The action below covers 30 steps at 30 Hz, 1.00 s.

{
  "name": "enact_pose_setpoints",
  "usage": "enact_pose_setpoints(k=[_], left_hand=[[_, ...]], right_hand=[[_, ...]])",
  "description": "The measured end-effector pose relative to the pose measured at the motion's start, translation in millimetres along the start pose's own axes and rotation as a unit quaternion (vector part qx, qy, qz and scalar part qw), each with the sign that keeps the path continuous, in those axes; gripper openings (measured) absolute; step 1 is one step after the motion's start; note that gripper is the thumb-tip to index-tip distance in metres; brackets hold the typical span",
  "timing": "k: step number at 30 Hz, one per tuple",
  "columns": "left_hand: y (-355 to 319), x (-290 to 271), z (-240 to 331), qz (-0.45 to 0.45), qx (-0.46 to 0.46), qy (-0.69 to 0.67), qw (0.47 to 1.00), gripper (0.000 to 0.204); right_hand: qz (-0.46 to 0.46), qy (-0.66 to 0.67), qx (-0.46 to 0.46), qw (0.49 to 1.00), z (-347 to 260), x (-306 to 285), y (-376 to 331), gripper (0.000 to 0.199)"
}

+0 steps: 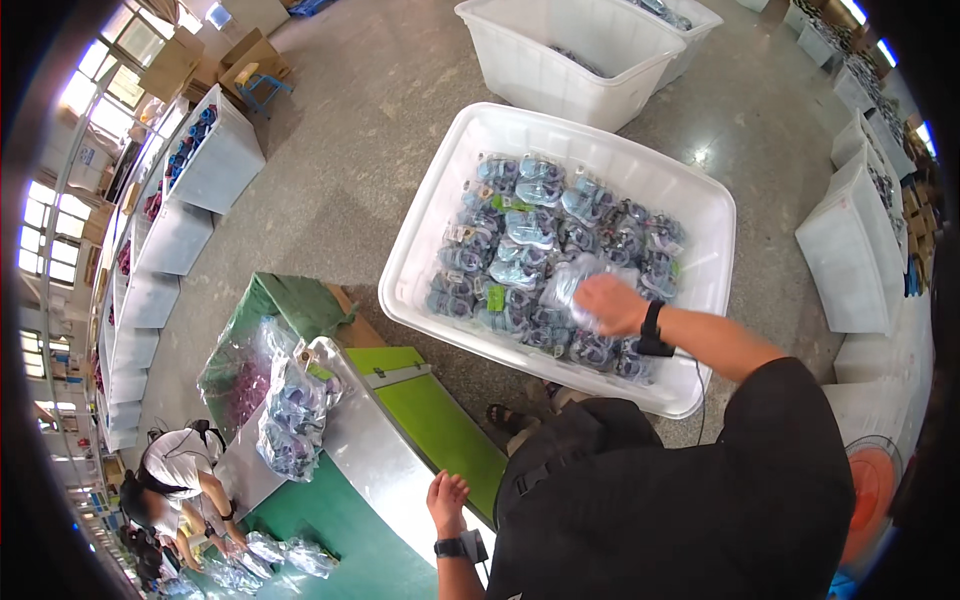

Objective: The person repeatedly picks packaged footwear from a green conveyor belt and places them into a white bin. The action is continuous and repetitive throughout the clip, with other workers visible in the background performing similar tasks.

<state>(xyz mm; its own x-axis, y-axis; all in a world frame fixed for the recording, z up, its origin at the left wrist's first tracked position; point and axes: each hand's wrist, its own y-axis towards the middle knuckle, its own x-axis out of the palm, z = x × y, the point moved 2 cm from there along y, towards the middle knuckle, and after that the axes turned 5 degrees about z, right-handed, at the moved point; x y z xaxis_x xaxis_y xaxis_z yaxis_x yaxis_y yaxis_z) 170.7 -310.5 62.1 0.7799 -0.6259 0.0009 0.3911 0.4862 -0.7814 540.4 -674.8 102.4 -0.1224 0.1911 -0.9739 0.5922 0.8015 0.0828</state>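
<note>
My right hand (612, 305) is closed on a clear plastic bag (568, 280), over the front part of a big white bin (420, 240). The bag is blurred and its contents are hard to make out. Beneath it, the bin holds several rows of light blue and grey shoes (530, 228) in clear bags, some with green tags. My left hand (447, 495) is beside the metal edge of the worktable (385, 480), fingers loosely bent and apart, with nothing in it.
On the table's far end lies a pile of bagged shoes (295, 410), beside a green-draped box (290, 305). A co-worker (180, 470) handles bagged shoes at the lower left. Another white bin (570, 60) stands beyond mine. An orange fan (870, 490) is at the right.
</note>
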Motion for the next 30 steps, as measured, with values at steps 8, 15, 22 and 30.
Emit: enact_pose_setpoints(k=[8,15,22,30], left_hand=[[-27.4,-34.5,-25.2,0.065,-0.022,0.009,0.998,0.034],[-28.2,-70.2,-58.6,0.088,-0.007,0.006,0.996,0.043],[-6.9,-107.4,-94.5,0.106,-0.046,-0.009,0.993,0.048],[13.3,-142.8,-76.9,0.132,-0.037,-0.014,0.99,0.044]], right_hand=[[-0.109,-0.109,0.142,0.978,97.2,11.3,6.9,0.051],[-0.175,0.164,0.3,0.923,68.3,89.3,-31.3,0.041],[-0.25,0.213,0.287,0.9,22.0,120.8,-72.5,0.046],[-0.168,0.235,0.28,0.916,12.9,155.2,-113.6,0.029]])
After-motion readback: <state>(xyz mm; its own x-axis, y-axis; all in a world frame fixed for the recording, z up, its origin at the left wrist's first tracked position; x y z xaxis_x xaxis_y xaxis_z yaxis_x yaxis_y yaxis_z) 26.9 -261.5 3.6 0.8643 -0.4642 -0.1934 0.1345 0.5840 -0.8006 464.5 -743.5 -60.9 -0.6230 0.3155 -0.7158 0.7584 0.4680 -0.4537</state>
